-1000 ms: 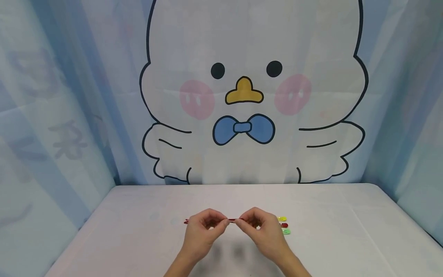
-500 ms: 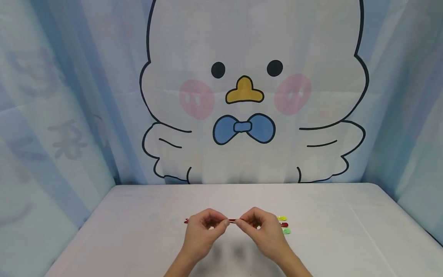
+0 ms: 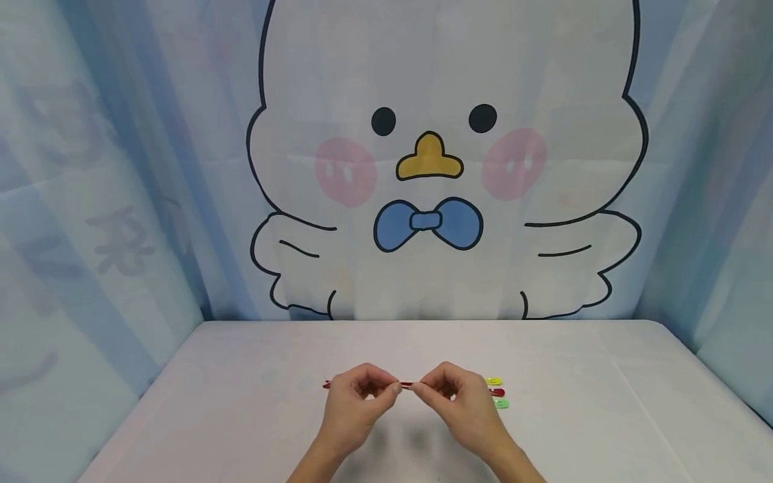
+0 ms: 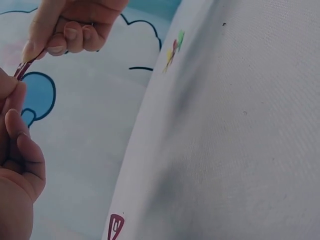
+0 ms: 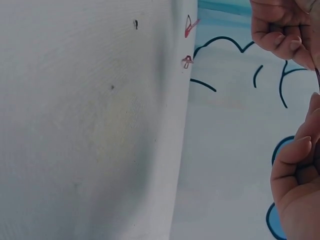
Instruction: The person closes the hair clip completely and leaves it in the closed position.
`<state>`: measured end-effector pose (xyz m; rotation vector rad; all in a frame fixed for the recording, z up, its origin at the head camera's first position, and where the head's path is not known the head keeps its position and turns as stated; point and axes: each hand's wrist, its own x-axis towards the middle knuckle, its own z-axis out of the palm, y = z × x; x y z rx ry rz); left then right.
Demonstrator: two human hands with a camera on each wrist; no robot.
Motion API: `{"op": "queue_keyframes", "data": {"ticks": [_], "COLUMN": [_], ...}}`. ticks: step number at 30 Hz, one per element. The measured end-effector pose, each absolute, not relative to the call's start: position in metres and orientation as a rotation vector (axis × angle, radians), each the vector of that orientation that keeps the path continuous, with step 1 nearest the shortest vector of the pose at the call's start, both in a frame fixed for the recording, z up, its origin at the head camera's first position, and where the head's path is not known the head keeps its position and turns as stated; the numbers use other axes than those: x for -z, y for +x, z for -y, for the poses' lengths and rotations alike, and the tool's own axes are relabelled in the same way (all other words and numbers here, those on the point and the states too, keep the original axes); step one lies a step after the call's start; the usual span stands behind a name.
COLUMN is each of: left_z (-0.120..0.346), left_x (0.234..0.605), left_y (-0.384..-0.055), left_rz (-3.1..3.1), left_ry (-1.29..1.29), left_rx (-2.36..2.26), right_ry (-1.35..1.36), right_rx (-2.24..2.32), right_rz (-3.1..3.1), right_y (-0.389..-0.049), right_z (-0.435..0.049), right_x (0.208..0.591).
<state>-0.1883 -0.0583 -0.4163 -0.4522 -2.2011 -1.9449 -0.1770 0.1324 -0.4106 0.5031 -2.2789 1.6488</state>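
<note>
Above the table, a dark red hair snap clip is stretched between both hands. My left hand pinches one end between thumb and index finger. At the other end, the thumb and index finger of my right hand pinch it too. The left wrist view shows the clip as a narrow strip between the fingertips, its ends covered. In the right wrist view only a sliver shows at the frame's edge.
Right of the hands lie a yellow clip, a red clip and a green clip, partly hidden by the right hand. Red clips lie behind the left hand. A printed curtain hangs behind the white table.
Both hands keep the same pinch on the clip, with no visible movement of it. The head view has shifted very slightly.
</note>
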Motion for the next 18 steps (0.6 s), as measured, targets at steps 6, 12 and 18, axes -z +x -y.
{"op": "queue_keyframes", "data": {"ticks": [6, 12, 18], "left_z": [0.0587, 0.0605, 0.0604], "left_x": [0.4174, 0.4174, 0.4170], "left_y": [-0.1892, -0.1904, -0.1915], "left_rz": [2.227, 2.239, 2.253], "left_ry": [-0.435, -0.440, -0.395], "left_rx": [1.947, 1.990, 2.049], "right_ry": [0.493, 0.499, 0.526], "right_rx": [-1.635, -1.667, -1.652], "right_rz": [2.256, 2.227, 2.221], "right_y": [-0.1769, -0.1778, -0.1797], "right_z": [-0.1306, -0.1295, -0.1305], "right_x": [0.4124, 0.4136, 0.4148]}}
